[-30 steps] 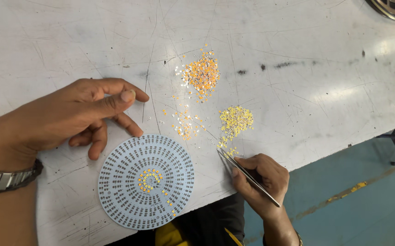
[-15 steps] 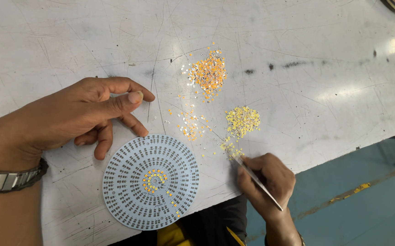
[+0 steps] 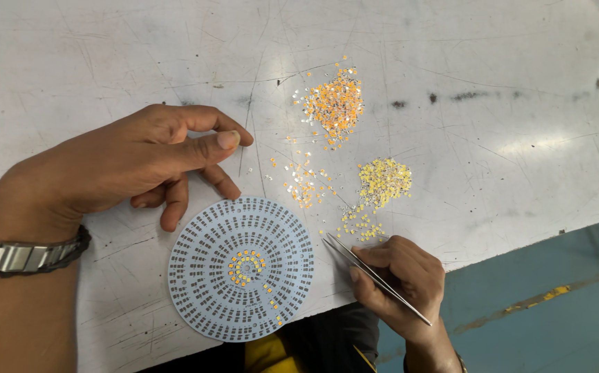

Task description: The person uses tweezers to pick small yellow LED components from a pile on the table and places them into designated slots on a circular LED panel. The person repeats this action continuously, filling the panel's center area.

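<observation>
Steel tweezers (image 3: pixel 375 278) sit pinched in my right hand (image 3: pixel 399 276), their long axis running on a diagonal: the closed tips point up and to the left, toward the rim of the round white circuit board (image 3: pixel 242 269), while the back end sticks out past my wrist toward the lower right. The tips hover just beside the board's right edge, below a scatter of pale yellow chips (image 3: pixel 381 185) on the scuffed white table (image 3: pixel 106 62). My right hand curls narrow around the tool, thumb and fingers folded in at the table's near edge. My left hand (image 3: pixel 123 164) rests flat-sided on the table just above the board, holding nothing, thumb pressed toward the forefinger, the lower fingers touching the surface near the board's upper left rim. A metal wristwatch (image 3: pixel 16 253) bands that wrist. An orange pile of chips (image 3: pixel 334 105) lies further up the table.
</observation>
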Tool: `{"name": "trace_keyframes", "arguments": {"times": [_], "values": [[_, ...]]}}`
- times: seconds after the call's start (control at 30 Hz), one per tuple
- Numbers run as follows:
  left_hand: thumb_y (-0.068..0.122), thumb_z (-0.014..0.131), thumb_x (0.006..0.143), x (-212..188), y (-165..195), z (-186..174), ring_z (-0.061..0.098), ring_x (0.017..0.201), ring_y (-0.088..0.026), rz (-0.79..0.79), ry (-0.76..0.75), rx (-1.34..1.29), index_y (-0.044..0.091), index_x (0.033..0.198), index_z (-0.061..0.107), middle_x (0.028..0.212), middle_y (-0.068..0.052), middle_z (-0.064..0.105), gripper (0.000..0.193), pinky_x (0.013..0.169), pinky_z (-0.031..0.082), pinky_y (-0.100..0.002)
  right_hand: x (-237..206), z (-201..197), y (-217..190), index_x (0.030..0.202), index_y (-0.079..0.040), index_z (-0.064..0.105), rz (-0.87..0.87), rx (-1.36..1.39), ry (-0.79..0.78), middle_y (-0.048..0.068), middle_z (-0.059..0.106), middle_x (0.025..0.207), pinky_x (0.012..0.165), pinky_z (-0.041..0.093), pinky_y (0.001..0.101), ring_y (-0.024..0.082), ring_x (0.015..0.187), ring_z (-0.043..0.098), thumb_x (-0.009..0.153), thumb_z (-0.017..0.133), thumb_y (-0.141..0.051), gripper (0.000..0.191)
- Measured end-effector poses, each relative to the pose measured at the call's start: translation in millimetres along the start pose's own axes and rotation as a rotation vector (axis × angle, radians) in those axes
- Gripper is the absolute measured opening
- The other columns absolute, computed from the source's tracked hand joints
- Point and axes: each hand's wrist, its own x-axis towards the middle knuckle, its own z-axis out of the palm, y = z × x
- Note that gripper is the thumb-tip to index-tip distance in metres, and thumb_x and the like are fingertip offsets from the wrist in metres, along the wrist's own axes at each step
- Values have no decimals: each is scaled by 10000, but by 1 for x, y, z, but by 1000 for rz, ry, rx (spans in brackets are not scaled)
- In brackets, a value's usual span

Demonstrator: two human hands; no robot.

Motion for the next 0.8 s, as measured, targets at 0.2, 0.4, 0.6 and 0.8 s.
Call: {"name": "trace_keyframes", "arguments": {"times": [0.2,0.4,0.6,0.8], "values": [[655,551,797,1,0,-1,588,230,-172,23,8,24,44,1239,656,795,-219,780,761,225,301,-240,7,3,-5,864,17,692,18,28,-34,82,705,775,560,498,240,134,642,672,759,800,-103,193],[652,558,782,0,2,-1,590,235,-170,14,16,25,59,1225,664,811,-209,782,748,230,304,-242,7,3,-5,855,23,725,21,-24,-55,63,659,657,493,436,253,128,541,598,714,822,-111,217],[644,567,784,0,2,0,595,247,-171,-9,28,42,81,1238,667,819,-197,785,730,242,316,-247,6,3,-3,860,18,730,27,-10,-53,51,644,641,490,435,247,117,541,596,726,833,-125,221],[652,587,814,0,2,1,598,249,-176,-15,34,56,87,1236,678,816,-194,788,711,247,318,-247,4,2,-5,881,26,738,110,6,-10,55,646,653,502,436,246,127,559,617,733,811,-74,193]]}}
